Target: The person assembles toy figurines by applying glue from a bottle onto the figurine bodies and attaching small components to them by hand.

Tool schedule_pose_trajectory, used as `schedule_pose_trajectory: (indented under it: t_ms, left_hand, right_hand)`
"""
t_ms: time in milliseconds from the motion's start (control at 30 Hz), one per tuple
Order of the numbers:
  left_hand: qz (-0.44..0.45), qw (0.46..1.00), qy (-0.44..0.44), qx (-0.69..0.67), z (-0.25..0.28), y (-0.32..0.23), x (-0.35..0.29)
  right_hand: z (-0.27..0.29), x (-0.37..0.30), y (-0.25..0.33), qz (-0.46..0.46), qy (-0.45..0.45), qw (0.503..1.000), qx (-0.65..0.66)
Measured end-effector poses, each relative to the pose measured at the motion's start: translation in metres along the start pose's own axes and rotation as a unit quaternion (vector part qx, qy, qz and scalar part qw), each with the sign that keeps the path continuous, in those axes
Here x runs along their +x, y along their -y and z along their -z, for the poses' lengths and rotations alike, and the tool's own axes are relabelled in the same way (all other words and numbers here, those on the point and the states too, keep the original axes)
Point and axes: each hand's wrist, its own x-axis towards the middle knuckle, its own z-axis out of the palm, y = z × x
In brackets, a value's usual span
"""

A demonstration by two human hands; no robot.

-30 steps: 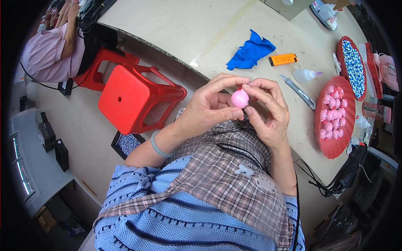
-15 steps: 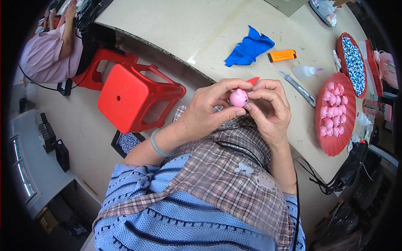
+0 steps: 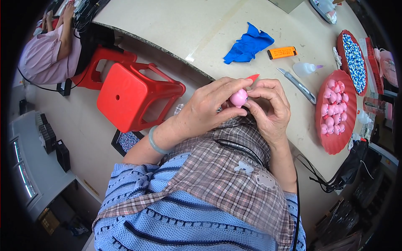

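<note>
A small round pink animal figure (image 3: 238, 98) sits between my two hands, above my lap by the table edge. My left hand (image 3: 209, 100) is closed on it, with the thumb under it and the fingers curled over its top. The thumb and fingertips of my right hand (image 3: 272, 104) are pinched at its right side. Whether they also hold a tiny part is hidden. Above my left fingertips a red pointed piece (image 3: 253, 77) sticks out; its lower part is covered.
On the table are a blue cloth (image 3: 249, 43), an orange box (image 3: 282, 52), a craft knife (image 3: 298, 85) and a squeeze bottle (image 3: 305, 68). A red tray (image 3: 335, 144) holds several pink figures; another holds blue-and-white beads (image 3: 354, 62). Red stools (image 3: 121, 98) and a seated person (image 3: 50, 58) are at left.
The pink figure has turned in my fingers, so its dark face marking barely shows now. My left fingers have come further over it, and more of the red piece shows.
</note>
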Motion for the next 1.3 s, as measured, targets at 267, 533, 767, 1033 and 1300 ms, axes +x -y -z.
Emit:
schedule_pose_trajectory:
  t_ms: [267,533,767,1033,1300]
  left_hand:
    - [0.009,1.0,0.015,-0.001,-0.002,0.004,-0.005]
    - [-0.01,1.0,0.003,-0.022,-0.004,0.009,-0.007]
    - [0.07,0.994,0.009,-0.086,-0.006,0.008,-0.008]
    - [0.076,0.991,0.014,-0.109,-0.005,0.007,-0.004]
    - [0.06,0.994,0.019,-0.093,-0.005,0.003,-0.003]
  right_hand:
    - [0.001,0.001,0.002,0.024,0.003,0.999,-0.027]
    - [0.002,0.002,0.005,0.041,0.009,0.999,-0.035]
    - [0.002,0.001,0.002,0.039,0.009,0.999,-0.036]
    - [0.003,0.002,0.003,0.038,0.009,0.999,-0.021]
    - [0.005,-0.001,0.002,0.031,0.019,0.999,-0.007]
